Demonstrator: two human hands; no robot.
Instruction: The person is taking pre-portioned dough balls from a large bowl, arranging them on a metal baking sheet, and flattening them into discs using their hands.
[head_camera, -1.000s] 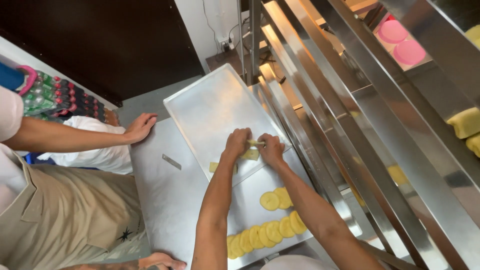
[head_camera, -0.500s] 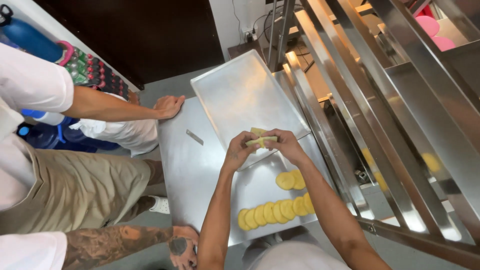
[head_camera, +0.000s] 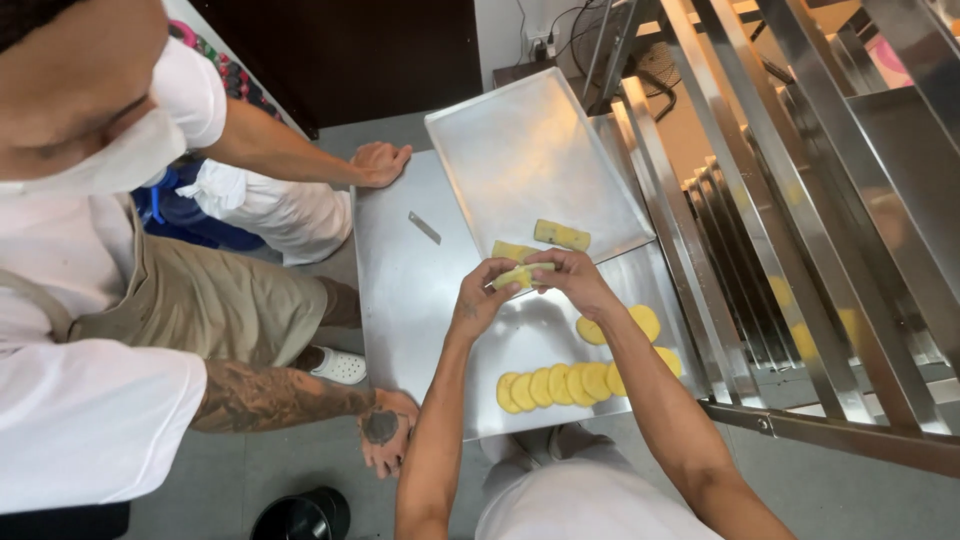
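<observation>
My left hand (head_camera: 483, 296) and my right hand (head_camera: 572, 279) meet over the near metal tray (head_camera: 520, 330), both pinching one yellow dough piece (head_camera: 524, 273) between the fingertips. Just beyond my hands, two folded yellow dough pieces lie on the far tray (head_camera: 520, 150): one (head_camera: 562, 235) to the right, one (head_camera: 510, 250) partly behind my fingers. On the near tray a row of several flat yellow dough discs (head_camera: 560, 385) overlaps along the front, with two more discs (head_camera: 620, 325) beside my right forearm.
A steel table (head_camera: 400, 280) carries both trays and a small metal blade (head_camera: 424, 227). Another person in white stands at the left, one hand (head_camera: 380, 163) on the table's far corner, a tattooed hand (head_camera: 385, 430) at its near edge. A steel rack (head_camera: 800, 200) rises at the right.
My view has shifted right, bringing the other person more into frame. My hands drew back from the far tray toward me, leaving folded pieces there, and now hold a piece over the near tray.
</observation>
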